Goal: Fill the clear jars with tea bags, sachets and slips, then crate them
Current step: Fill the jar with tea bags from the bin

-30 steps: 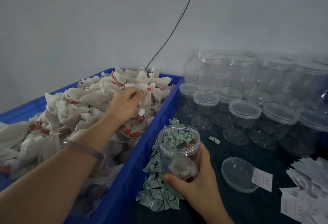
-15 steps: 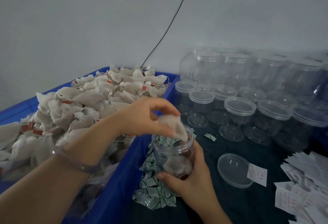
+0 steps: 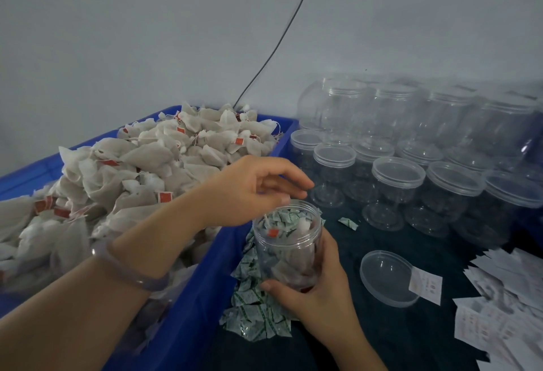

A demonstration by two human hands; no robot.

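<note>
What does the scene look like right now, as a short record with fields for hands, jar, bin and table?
Left hand: hovers over the open jar; whether it pinches a string is unclear
Right hand: grips the open jar low down
Jar contents: lidless, a red-tagged tea bag on top
Blue bin: heaped with tea bags
Table: sachets beside the bin, loose lid, lidded empty jars behind, slips at right

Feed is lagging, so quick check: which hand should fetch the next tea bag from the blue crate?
Left. The left hand hovers over the jar, looks empty, and is beside the tea bags in the blue crate; the right hand grips the jar.
</note>
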